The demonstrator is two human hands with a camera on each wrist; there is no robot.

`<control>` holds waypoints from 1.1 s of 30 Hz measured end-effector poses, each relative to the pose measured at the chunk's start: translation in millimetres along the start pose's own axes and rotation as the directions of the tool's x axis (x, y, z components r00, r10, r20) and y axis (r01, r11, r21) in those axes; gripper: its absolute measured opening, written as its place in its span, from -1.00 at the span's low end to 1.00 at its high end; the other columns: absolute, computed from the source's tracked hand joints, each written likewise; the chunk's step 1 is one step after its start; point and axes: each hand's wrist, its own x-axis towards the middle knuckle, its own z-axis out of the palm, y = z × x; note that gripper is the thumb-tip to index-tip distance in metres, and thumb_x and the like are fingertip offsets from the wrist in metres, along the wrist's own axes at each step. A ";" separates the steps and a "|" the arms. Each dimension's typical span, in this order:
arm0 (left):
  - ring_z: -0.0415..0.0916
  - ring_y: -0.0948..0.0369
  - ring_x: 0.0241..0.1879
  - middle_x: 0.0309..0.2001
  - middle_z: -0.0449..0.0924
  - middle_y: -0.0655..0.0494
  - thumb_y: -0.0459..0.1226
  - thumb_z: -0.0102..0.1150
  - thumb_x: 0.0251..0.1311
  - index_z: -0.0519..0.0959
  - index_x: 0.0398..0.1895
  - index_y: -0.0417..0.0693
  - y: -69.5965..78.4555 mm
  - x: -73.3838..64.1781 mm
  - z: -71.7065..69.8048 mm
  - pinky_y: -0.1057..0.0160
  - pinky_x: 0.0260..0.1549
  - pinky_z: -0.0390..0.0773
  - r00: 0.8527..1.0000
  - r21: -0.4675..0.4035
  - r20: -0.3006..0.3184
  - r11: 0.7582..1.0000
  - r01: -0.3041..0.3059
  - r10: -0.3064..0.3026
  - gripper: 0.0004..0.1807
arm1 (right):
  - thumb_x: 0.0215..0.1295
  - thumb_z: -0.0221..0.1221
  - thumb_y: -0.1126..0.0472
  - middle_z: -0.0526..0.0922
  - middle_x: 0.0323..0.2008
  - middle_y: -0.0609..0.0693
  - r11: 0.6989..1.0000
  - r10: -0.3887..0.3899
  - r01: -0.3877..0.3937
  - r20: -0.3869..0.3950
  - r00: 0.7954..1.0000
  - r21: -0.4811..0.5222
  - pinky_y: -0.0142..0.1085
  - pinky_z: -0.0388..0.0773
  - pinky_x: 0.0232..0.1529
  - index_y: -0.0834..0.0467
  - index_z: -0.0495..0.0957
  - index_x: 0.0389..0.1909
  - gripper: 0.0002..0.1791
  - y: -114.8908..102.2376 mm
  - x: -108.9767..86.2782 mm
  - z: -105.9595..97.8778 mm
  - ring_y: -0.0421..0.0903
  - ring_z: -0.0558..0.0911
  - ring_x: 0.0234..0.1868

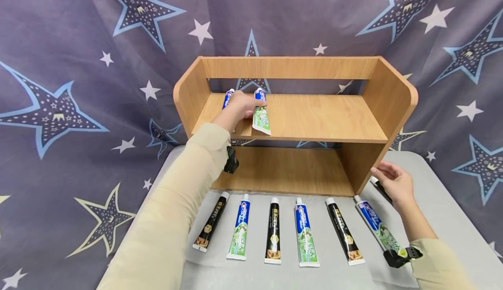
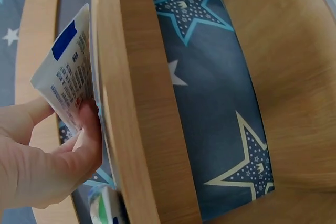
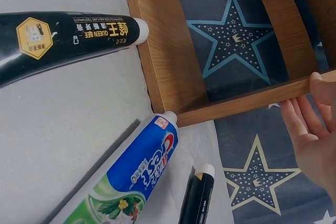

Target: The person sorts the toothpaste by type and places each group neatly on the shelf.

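My left hand [image 1: 241,103] pinches a blue, white and green Crest toothpaste tube [image 1: 261,119] at the upper board of a wooden shelf [image 1: 326,115]. The tube's cap end points to the back and its flat end hangs toward the front edge. In the left wrist view, thumb and fingers hold the tube [image 2: 68,69] by its printed back. A second Crest tube [image 1: 229,95] lies just left of it, partly hidden by the hand. My right hand [image 1: 397,186] grips the front edge of the shelf's right side panel [image 3: 247,109], thumb on one side, fingers on the other.
Before the shelf, black toothpaste tubes [image 1: 273,233] and Crest tubes [image 1: 306,235] lie alternating in a row on the grey table [image 1: 220,274], caps toward the shelf. Another black tube [image 3: 198,195] lies by the right panel. A star-patterned curtain [image 1: 275,15] hangs behind.
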 end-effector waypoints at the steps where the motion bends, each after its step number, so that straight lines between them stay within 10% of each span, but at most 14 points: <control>1: 0.43 0.36 -0.64 0.16 0.46 -0.07 -0.15 0.40 0.05 0.17 0.37 -0.19 -0.3 0.6 0.2 0.50 -0.49 0.61 1.000 0.026 -0.012 1.000 -0.003 0.004 -0.13 | 0.22 0.25 0.34 0.61 -0.47 -0.55 1.000 0.001 -0.001 -0.003 1.000 -0.005 -0.75 0.49 -0.34 -0.20 0.55 -0.30 -0.71 0.2 0.0 0.2 -0.61 0.58 -0.39; 17: 0.29 0.37 -0.74 0.05 0.47 -0.13 -0.01 0.36 0.06 0.26 0.29 -0.28 -4.1 5.0 -7.5 0.51 -0.75 0.31 0.995 0.278 -0.047 0.958 -0.075 0.092 -0.17 | 0.22 0.26 0.30 0.58 -0.47 -0.59 0.998 0.006 -0.007 -0.022 1.000 -0.062 -0.77 0.47 -0.35 -0.24 0.51 -0.31 -0.70 0.6 0.4 -0.2 -0.63 0.56 -0.40; 33: 0.48 0.21 -0.34 0.06 0.52 -0.15 -0.01 0.31 0.11 0.35 0.21 -0.35 -2.4 -6.9 -5.8 0.46 -0.39 0.42 0.965 0.448 -0.022 0.865 -0.225 0.263 -0.25 | 0.21 0.25 0.33 0.59 -0.47 -0.57 0.999 0.002 -0.003 -0.021 1.000 -0.039 -0.76 0.48 -0.34 -0.21 0.51 -0.30 -0.69 1.1 0.1 -0.4 -0.62 0.57 -0.40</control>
